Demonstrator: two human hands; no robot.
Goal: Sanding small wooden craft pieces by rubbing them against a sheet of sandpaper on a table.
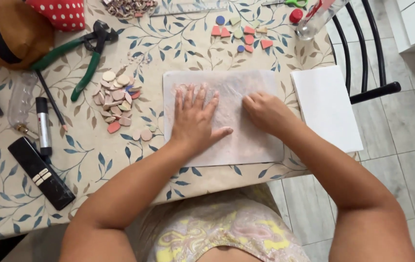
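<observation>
Both arms are seen bare from shoulder to wrist; no sleeves, rings, bracelets or watch are worn. A light garment printed with pink, yellow and green swirls is worn, seen just below the worktop edge.

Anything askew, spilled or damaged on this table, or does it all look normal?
Little stands out. The white board juts past the table edge on the right, partly unsupported. A clear bottle lies tipped near the top corner. Both hands, left hand and right hand, press flat on the sheet.
</observation>
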